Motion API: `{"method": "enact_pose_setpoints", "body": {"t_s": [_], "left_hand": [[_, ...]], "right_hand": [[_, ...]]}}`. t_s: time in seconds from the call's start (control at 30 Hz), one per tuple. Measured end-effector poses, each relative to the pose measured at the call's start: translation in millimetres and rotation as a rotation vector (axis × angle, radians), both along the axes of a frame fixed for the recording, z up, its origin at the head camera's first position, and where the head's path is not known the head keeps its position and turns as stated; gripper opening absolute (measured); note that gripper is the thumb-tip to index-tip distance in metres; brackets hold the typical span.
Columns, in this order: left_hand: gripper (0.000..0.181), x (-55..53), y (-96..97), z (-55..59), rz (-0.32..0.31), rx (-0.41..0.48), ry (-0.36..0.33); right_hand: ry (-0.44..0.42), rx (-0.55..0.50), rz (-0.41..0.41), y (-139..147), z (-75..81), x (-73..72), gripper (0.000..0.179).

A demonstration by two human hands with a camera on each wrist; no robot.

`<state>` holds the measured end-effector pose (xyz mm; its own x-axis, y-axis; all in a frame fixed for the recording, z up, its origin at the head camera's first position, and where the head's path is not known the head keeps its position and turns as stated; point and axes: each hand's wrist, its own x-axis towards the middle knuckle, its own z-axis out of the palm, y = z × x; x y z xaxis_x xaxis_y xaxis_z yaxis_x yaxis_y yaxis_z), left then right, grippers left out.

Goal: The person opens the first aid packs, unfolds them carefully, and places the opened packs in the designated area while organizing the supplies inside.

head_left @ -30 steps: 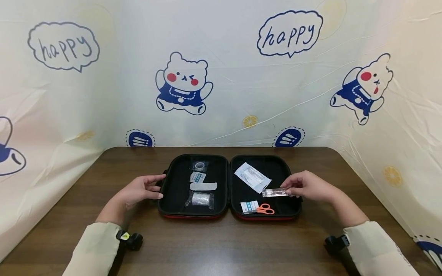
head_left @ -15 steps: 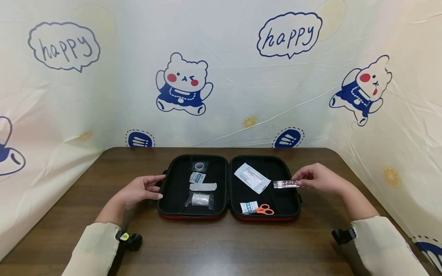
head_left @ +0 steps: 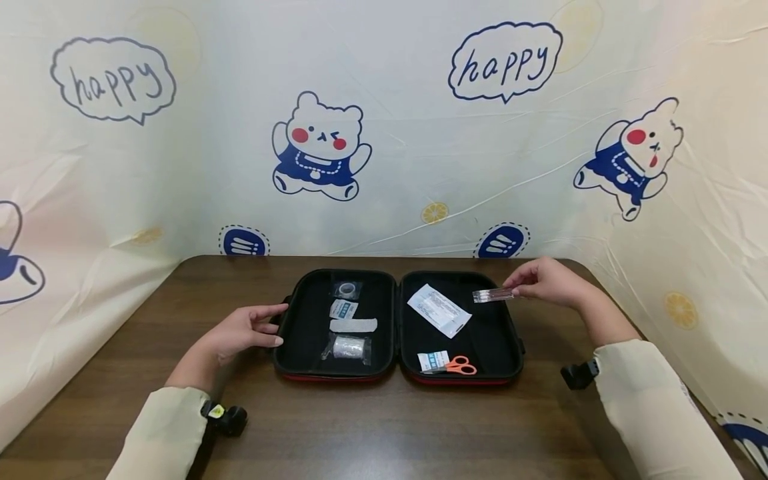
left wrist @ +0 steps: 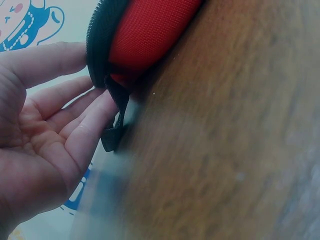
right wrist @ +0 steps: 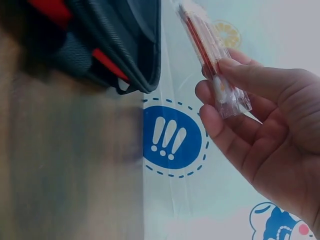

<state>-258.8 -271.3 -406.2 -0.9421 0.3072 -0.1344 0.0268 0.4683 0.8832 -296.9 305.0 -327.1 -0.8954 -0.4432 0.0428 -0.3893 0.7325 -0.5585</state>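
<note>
A black-lined case with red outer fabric (left wrist: 152, 37) lies unfolded on the table in the head view. At its left edge, my left hand (head_left: 243, 330) touches the side with fairly straight fingers, near a black strap (left wrist: 119, 107). My right hand (head_left: 549, 287) pinches one end of a clear packet of cotton swabs (right wrist: 202, 42) with reddish-brown sticks between thumb and fingers. That packet hangs over the case's right half, near the far right corner. In this half lie a white printed packet (head_left: 439, 310), a small blue-and-white packet (head_left: 433, 361) and orange-handled scissors (head_left: 461, 365).
The case's left half holds a wrapped tape roll (head_left: 347, 289), a small blue-and-white packet (head_left: 343, 309), a white strip (head_left: 353, 325) and a wrapped bandage roll (head_left: 349, 347). Brown table (head_left: 384, 427) surrounds the case. A printed curtain (head_left: 408, 147) hangs behind.
My right hand has lifted the swab packet and moved it away from me, from the case's right side toward its far right corner. My left hand stays in place.
</note>
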Motion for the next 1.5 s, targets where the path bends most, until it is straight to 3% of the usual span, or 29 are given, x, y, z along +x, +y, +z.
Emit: {"method": "enact_pose_setpoints", "body": {"t_s": [0.23, 0.67, 0.9, 1.5], "left_hand": [[0.078, -0.9, 0.4, -1.0, 0.006, 0.012, -0.001], [0.078, 0.0, -0.9, -2.5, 0.006, 0.017, 0.003], [0.077, 1.6, -0.5, -1.9, 0.004, 0.008, 0.002], [0.078, -0.9, -1.6, -3.2, 0.011, 0.008, 0.004]], "right_hand": [[-0.039, -0.009, -0.061, -0.7, 0.3, -17.8, 0.015], [-0.050, -0.039, -0.114, -4.6, -27.5, -47.4, 0.014], [-0.071, -0.056, -0.153, -9.8, -38.6, -53.8, 0.015], [-0.094, -0.115, -0.258, -17.3, -46.5, -61.6, 0.020]]}}
